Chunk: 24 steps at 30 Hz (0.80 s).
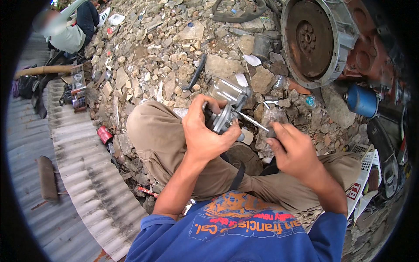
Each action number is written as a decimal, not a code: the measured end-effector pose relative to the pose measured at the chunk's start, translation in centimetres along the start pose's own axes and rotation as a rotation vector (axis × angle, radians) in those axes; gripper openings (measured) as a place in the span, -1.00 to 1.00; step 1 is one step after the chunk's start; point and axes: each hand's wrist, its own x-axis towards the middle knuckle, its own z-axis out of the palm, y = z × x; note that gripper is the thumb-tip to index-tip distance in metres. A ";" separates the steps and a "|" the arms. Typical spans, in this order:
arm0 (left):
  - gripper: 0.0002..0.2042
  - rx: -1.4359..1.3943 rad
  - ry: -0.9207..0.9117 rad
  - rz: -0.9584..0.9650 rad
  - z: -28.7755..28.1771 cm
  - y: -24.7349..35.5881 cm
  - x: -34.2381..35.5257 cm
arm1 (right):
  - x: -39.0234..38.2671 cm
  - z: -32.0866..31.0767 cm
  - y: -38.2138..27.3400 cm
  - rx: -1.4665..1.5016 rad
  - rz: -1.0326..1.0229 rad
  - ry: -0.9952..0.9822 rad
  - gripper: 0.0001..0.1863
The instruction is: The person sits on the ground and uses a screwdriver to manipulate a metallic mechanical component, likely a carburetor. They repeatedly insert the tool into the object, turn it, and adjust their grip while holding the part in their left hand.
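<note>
My left hand (205,133) grips a grey metal machine part (227,105) with a silvery housing, held above my knees. My right hand (293,150) holds a screwdriver (253,121) by its dark handle; the thin metal shaft points left and its tip meets the part. I sit with my legs in tan trousers (161,144) folded, on ground covered with broken stones.
A large rusty flywheel in a grey housing (316,39) lies at the upper right beside a blue canister (361,101). Rubble (166,56) covers the ground ahead. Corrugated metal sheets (65,174) lie at left. Another person (70,26) crouches at far upper left. A white basket (364,174) stands at right.
</note>
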 end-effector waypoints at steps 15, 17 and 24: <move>-0.65 -0.122 0.027 -0.052 0.1 1.0 0.1 | 0.1 0.5 0.5 0.165 0.098 0.037 -0.53; -0.65 -0.081 0.024 -0.025 0.2 0.2 0.0 | -0.3 0.7 -0.4 0.020 0.076 0.036 -0.58; -0.63 -0.183 0.043 0.039 -0.2 0.9 -0.5 | 0.7 -1.4 1.0 1.608 0.909 -0.463 -0.62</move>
